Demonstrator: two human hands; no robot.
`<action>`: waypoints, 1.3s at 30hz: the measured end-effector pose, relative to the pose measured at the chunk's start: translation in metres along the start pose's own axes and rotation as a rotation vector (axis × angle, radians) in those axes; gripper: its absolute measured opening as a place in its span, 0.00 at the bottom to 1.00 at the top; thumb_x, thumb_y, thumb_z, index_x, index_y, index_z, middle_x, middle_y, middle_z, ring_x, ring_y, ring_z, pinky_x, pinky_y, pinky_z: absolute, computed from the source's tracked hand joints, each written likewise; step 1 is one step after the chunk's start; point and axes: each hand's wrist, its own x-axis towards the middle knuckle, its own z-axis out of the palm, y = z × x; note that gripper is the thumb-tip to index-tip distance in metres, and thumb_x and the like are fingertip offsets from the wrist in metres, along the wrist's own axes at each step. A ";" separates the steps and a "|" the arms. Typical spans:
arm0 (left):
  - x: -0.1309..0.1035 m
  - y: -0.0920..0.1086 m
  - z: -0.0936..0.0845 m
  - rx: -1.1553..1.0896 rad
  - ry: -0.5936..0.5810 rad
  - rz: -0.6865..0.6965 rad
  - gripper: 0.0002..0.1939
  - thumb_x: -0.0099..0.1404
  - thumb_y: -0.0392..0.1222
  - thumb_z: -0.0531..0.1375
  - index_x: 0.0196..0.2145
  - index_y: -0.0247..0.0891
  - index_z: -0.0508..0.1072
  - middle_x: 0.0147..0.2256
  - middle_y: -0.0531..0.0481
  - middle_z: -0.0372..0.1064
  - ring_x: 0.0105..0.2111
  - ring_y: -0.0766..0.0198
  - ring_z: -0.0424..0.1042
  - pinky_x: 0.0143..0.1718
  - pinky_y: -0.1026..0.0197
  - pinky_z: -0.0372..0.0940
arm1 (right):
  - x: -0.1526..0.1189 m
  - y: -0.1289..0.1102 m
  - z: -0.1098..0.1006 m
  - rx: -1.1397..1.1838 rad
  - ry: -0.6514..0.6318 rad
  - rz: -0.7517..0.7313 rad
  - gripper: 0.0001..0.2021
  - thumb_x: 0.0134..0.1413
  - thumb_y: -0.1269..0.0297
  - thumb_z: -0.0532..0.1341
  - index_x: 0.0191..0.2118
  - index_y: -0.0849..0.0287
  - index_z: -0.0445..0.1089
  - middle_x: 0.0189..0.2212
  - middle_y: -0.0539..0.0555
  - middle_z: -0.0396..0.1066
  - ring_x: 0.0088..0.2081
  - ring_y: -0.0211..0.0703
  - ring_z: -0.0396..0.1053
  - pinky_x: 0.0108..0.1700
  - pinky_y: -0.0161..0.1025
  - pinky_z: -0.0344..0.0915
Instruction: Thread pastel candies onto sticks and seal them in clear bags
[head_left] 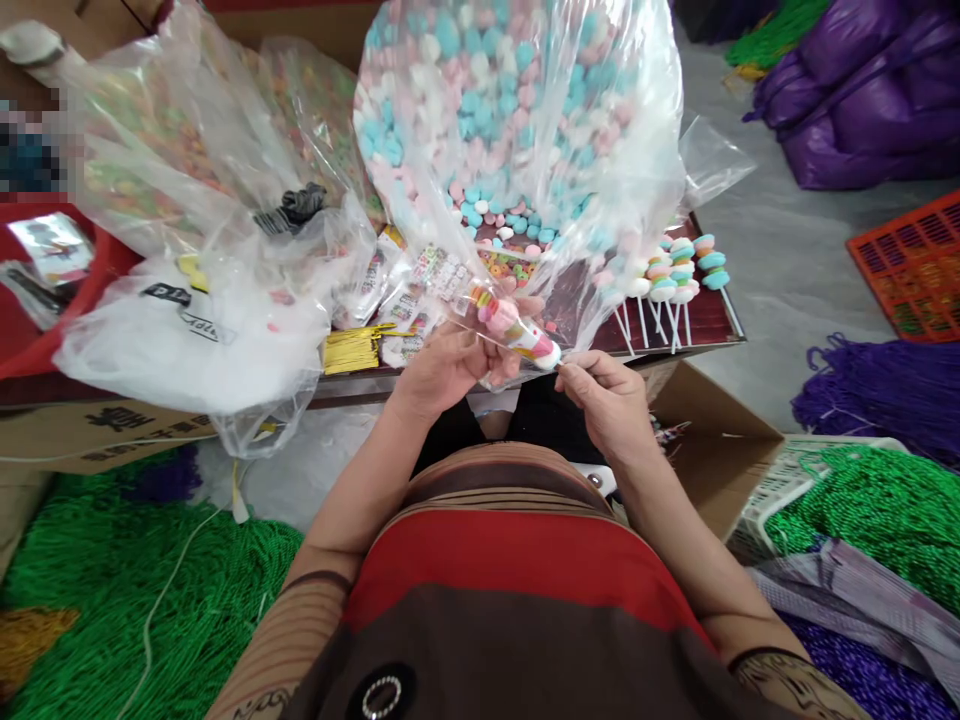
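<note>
A marshmallow skewer [504,318] in a clear printed bag lies between my hands at the table's front edge. My left hand [457,360] is closed around the bagged candy, its fingers behind and beside it. With thumb and forefinger, my right hand [606,390] pinches the stick end by the bag's mouth. Behind them a big clear sack of pink, blue and white marshmallows [480,110] stands open. Several finished marshmallow skewers [679,268] lie to the right with white sticks pointing toward me. Yellow twist ties [351,349] and printed bags [405,310] lie left of my left hand.
Clear sacks of ring-shaped candy [150,140] fill the table's left, beside a red tub [97,262]. An open cardboard box [712,440] stands below right. Green cord heaps [187,590], purple sacks [862,90] and an orange crate [919,265] surround the table.
</note>
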 end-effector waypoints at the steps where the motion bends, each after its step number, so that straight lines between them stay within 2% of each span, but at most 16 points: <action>1: 0.000 0.001 0.003 0.015 0.049 0.007 0.28 0.57 0.68 0.66 0.42 0.41 0.78 0.37 0.46 0.78 0.22 0.67 0.69 0.20 0.61 0.62 | 0.000 0.001 0.003 -0.010 -0.001 -0.002 0.16 0.53 0.47 0.70 0.33 0.55 0.76 0.23 0.46 0.68 0.23 0.33 0.55 0.26 0.35 0.55; 4: 0.001 -0.003 0.012 0.058 0.153 0.026 0.26 0.59 0.64 0.68 0.42 0.40 0.78 0.32 0.50 0.77 0.19 0.73 0.64 0.18 0.65 0.57 | -0.003 0.006 0.015 0.004 -0.003 -0.002 0.15 0.55 0.48 0.69 0.36 0.55 0.76 0.23 0.45 0.68 0.23 0.33 0.56 0.28 0.35 0.57; 6: 0.001 -0.010 0.015 0.065 0.178 0.038 0.27 0.57 0.66 0.69 0.41 0.40 0.78 0.30 0.52 0.76 0.19 0.73 0.65 0.20 0.65 0.60 | -0.006 0.008 0.024 0.043 -0.002 0.007 0.15 0.57 0.48 0.68 0.37 0.54 0.76 0.22 0.45 0.67 0.23 0.33 0.57 0.28 0.35 0.57; 10: 0.002 -0.020 0.014 0.054 0.247 0.069 0.26 0.56 0.67 0.68 0.38 0.41 0.79 0.31 0.52 0.78 0.30 0.65 0.75 0.32 0.62 0.72 | -0.009 0.005 0.033 0.038 -0.036 0.024 0.18 0.58 0.43 0.65 0.40 0.54 0.76 0.21 0.44 0.65 0.23 0.34 0.58 0.26 0.35 0.57; 13: 0.002 -0.019 0.011 0.051 0.288 0.120 0.24 0.56 0.65 0.70 0.37 0.42 0.79 0.32 0.51 0.79 0.37 0.61 0.78 0.41 0.57 0.74 | -0.009 0.001 0.031 -0.068 -0.063 -0.017 0.19 0.54 0.42 0.68 0.39 0.53 0.76 0.22 0.45 0.67 0.23 0.35 0.60 0.26 0.36 0.59; 15: 0.000 -0.021 0.012 0.078 0.258 0.119 0.23 0.56 0.63 0.71 0.37 0.41 0.79 0.32 0.51 0.78 0.36 0.62 0.78 0.43 0.57 0.73 | -0.009 -0.002 0.031 -0.079 -0.049 -0.006 0.19 0.53 0.42 0.69 0.34 0.54 0.75 0.21 0.45 0.67 0.22 0.35 0.60 0.25 0.36 0.59; 18: -0.007 -0.030 0.017 0.118 0.139 0.009 0.23 0.57 0.61 0.70 0.39 0.39 0.79 0.25 0.54 0.74 0.26 0.66 0.74 0.35 0.60 0.71 | -0.009 -0.004 0.037 0.096 -0.060 0.075 0.21 0.53 0.41 0.69 0.28 0.55 0.71 0.19 0.45 0.67 0.19 0.33 0.58 0.23 0.35 0.57; 20: -0.010 -0.034 0.020 0.101 0.074 -0.039 0.28 0.57 0.63 0.69 0.45 0.40 0.77 0.23 0.56 0.71 0.24 0.66 0.72 0.30 0.61 0.69 | -0.008 -0.004 0.042 0.223 -0.080 0.115 0.21 0.52 0.41 0.70 0.29 0.55 0.71 0.18 0.44 0.66 0.18 0.31 0.57 0.22 0.34 0.56; 23: -0.009 -0.029 0.018 0.062 0.118 0.053 0.38 0.54 0.70 0.68 0.54 0.43 0.73 0.33 0.50 0.77 0.35 0.60 0.78 0.36 0.58 0.71 | -0.008 0.000 0.045 0.272 -0.080 0.147 0.19 0.51 0.42 0.71 0.33 0.54 0.75 0.14 0.42 0.61 0.16 0.30 0.53 0.21 0.33 0.52; 25: -0.004 -0.019 0.015 0.047 0.190 0.135 0.40 0.53 0.74 0.66 0.54 0.46 0.73 0.40 0.46 0.78 0.42 0.57 0.79 0.40 0.56 0.72 | -0.009 0.005 0.044 0.236 -0.093 0.167 0.20 0.51 0.42 0.71 0.35 0.55 0.77 0.13 0.41 0.59 0.16 0.30 0.52 0.20 0.33 0.50; 28: 0.002 -0.003 0.010 0.045 0.279 0.225 0.34 0.58 0.75 0.61 0.50 0.47 0.74 0.41 0.46 0.79 0.44 0.56 0.79 0.41 0.55 0.72 | -0.010 0.009 0.043 0.176 -0.132 0.187 0.21 0.51 0.41 0.70 0.35 0.56 0.77 0.14 0.42 0.59 0.17 0.31 0.52 0.20 0.33 0.49; 32: 0.003 0.001 0.011 0.085 0.404 0.303 0.24 0.63 0.67 0.63 0.46 0.46 0.72 0.38 0.49 0.78 0.44 0.57 0.79 0.42 0.55 0.72 | -0.010 0.001 0.042 0.095 -0.190 0.153 0.22 0.53 0.39 0.68 0.32 0.56 0.75 0.18 0.44 0.64 0.19 0.32 0.56 0.22 0.34 0.53; 36: -0.003 -0.006 0.016 0.036 0.369 0.254 0.20 0.64 0.61 0.65 0.44 0.45 0.70 0.34 0.52 0.77 0.40 0.60 0.80 0.42 0.56 0.73 | -0.009 -0.006 0.040 0.023 -0.303 0.082 0.22 0.56 0.41 0.66 0.28 0.57 0.71 0.23 0.47 0.67 0.23 0.32 0.60 0.26 0.34 0.57; 39: -0.006 -0.009 0.015 0.019 0.308 0.254 0.19 0.65 0.58 0.65 0.47 0.45 0.71 0.35 0.52 0.78 0.42 0.60 0.80 0.44 0.57 0.73 | -0.010 0.002 0.037 0.046 -0.273 0.075 0.21 0.57 0.41 0.66 0.36 0.57 0.74 0.21 0.44 0.61 0.22 0.31 0.52 0.24 0.34 0.50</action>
